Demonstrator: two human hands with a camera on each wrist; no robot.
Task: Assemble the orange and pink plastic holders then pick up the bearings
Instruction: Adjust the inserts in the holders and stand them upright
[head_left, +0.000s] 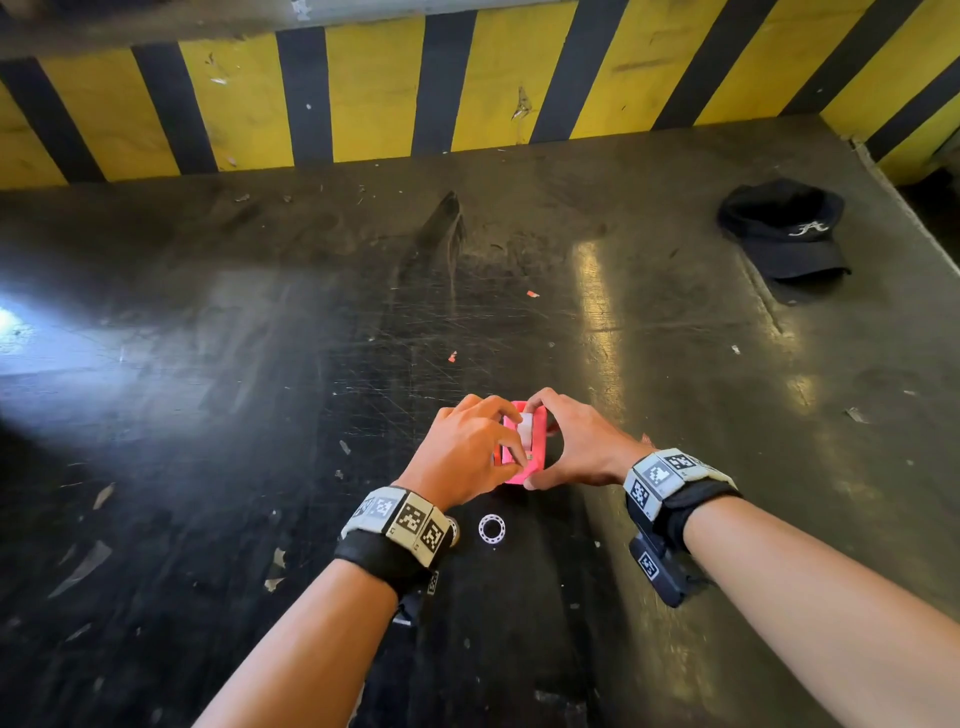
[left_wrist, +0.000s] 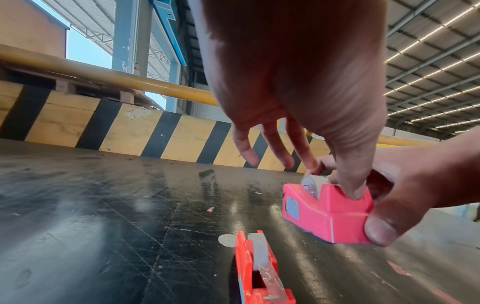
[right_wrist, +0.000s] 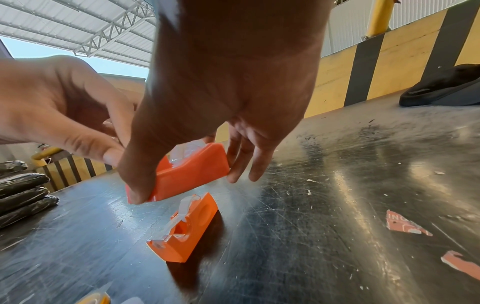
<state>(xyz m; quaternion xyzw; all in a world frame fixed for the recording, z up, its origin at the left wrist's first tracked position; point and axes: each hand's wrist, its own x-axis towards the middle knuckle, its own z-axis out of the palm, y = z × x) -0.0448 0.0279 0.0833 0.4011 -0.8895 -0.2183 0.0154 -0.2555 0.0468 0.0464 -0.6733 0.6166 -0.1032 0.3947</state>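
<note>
The right hand (head_left: 576, 447) pinches the pink holder (head_left: 524, 441) at its sides, low over the dark table (head_left: 260, 415). The left hand (head_left: 467, 447) presses its thumb on top. The plastic looks light, stiff and smooth, so the flat sides seem the best grip. The orange holder (right_wrist: 182, 232) and one bearing (head_left: 491, 529) lie near the wrists.

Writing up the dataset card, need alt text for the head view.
Both hands, left hand and right hand, grip a pink plastic holder on a scratched dark table. A ring-shaped bearing lies just behind the left wrist, a black cap far right, yellow-and-black striped barrier behind.
</note>
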